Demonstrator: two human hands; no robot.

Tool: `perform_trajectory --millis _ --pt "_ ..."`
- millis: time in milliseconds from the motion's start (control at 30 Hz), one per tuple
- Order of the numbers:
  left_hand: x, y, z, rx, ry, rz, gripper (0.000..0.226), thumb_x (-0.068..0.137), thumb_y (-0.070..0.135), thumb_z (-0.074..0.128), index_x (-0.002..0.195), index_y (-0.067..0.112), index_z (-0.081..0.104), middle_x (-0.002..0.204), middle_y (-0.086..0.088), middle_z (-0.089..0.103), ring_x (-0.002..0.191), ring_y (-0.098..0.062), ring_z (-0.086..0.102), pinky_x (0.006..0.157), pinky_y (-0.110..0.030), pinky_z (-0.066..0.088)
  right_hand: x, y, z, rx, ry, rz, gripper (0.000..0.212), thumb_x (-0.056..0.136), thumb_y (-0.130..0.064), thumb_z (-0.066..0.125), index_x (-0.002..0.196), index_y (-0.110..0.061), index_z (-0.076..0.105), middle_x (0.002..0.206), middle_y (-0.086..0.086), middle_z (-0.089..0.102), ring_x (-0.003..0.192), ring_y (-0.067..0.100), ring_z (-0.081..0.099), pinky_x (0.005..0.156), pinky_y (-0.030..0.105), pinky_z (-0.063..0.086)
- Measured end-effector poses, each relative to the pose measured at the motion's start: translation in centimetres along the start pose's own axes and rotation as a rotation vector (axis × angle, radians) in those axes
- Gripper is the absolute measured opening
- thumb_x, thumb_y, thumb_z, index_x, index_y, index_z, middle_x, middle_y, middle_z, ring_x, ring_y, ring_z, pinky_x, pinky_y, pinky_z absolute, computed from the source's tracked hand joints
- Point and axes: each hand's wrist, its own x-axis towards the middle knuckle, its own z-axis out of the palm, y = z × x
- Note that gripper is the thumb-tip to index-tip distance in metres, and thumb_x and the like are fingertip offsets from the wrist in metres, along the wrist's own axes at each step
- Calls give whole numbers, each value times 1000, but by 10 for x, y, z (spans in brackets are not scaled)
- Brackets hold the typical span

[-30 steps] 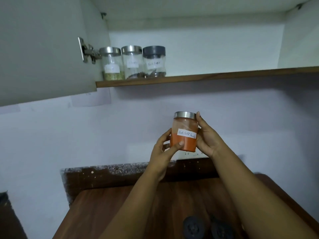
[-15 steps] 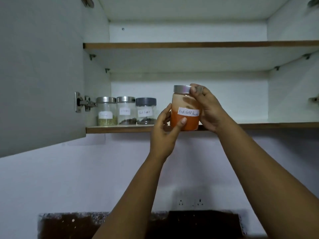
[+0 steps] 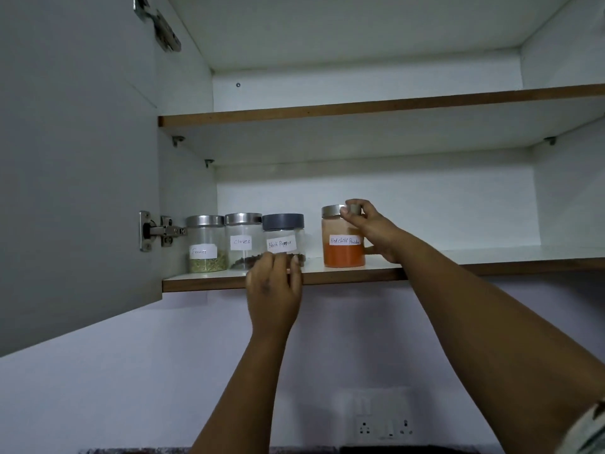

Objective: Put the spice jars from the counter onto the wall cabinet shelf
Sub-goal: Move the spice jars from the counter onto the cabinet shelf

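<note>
- We see the red chilli powder jar (image 3: pixel 343 247) upright on the lower shelf (image 3: pixel 458 260) of the wall cabinet, at approx. 12 o'clock from frame centre, steel lid on, orange powder filling the bottom half.
- R hand (image 3: pixel 373 229) grips that jar: thumb and fingers curled round the lid, palm along the jar's 3 o'clock side.
- L hand (image 3: pixel 275 283) reaches up at approx. 9 o'clock of the chilli jar; its fingers are hooked over the shelf's front edge, tips at the base of the black pepper jar (image 3: pixel 284 239). We cannot tell whether the tips touch the glass or only the shelf board; they hold nothing that we can make out.
- Three more labelled jars stand in a tight row at the shelf's left end, at 9 o'clock of the chilli jar: fennel jar (image 3: pixel 205 244) nearest the cabinet wall, cloves jar (image 3: pixel 243 240) next, black pepper w/ a dark grey lid last. A gap separates black pepper from chilli.
- Cabinet door (image 3: pixel 75 165) hangs open at 9 o'clock, hinge (image 3: pixel 157 231) just beside the fennel jar.
- Upper shelf (image 3: pixel 360 108) runs across at 12 o'clock.
- Switch & socket plate (image 3: pixel 383 421) sits on the wall at approx. 5 o'clock, below both forearms.
</note>
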Motion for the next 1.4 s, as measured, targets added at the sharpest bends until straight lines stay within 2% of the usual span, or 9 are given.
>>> perform_trajectory --millis 100,233,333,433,700,833,1100,1233,1400 --pt "-5 -14 3 96 1 137 28 98 24 44 85 10 64 81 -5 56 73 -18 50 65 -30 40 12 4 11 -26 -13 7 49 94 -51 52 137 -39 34 138 4 44 116 25 50 89 41 48" --pt "-5 -14 9 132 50 132 31 98 25 41 83 10 63 79 -5 55 71 -18 49 66 -27 32 21 11 25 -83 10 -27 56 95 -56 44 145 -43 22 149 4 35 117 24 47 88 43 46" --pt "-7 -17 13 153 76 160 29 97 24 43 83 10 64 78 -5 55 70 -19 49 65 -27 33 27 17 30 -167 30 -32 64 96 -60 36 150 -43 7 157 5 25 132 32 41 88 42 43" --pt "-6 -18 14 177 99 169 28 97 24 44 81 11 63 77 -5 55 69 -19 48 65 -26 29 34 20 33 -162 19 10 66 98 -57 31 152 -39 -1 159 7 22 137 35 37 92 40 40" --pt "-7 -19 14 176 90 168 37 100 27 36 82 11 64 79 -5 57 72 -18 49 67 -26 31 34 22 35 -73 -43 77 59 102 -47 32 153 -26 10 153 6 33 136 31 39 102 42 37" --pt "-7 -18 13 163 71 161 44 102 31 30 83 11 64 82 -5 58 74 -19 51 70 -24 29 37 24 33 -48 -53 101 62 100 -51 36 152 -26 15 151 5 36 134 31 41 111 52 34" --pt "-7 -18 10 131 34 135 34 99 28 39 84 11 64 82 -5 57 74 -18 52 68 -27 36 33 22 33 -2 -54 126 59 101 -48 38 151 -24 18 151 7 36 134 31 40 106 47 38" --pt "-7 -18 10 120 23 134 37 100 29 36 84 11 64 82 -5 57 75 -18 52 68 -29 39 31 19 34 5 -62 136 67 98 -53 39 153 -26 12 152 6 33 137 31 37 106 46 36" --pt "-8 -18 10 126 25 134 37 100 29 36 85 11 64 83 -5 58 76 -18 52 69 -29 40 29 20 33 -37 -75 141 63 98 -52 40 150 -24 18 151 6 36 135 29 39 106 44 38"
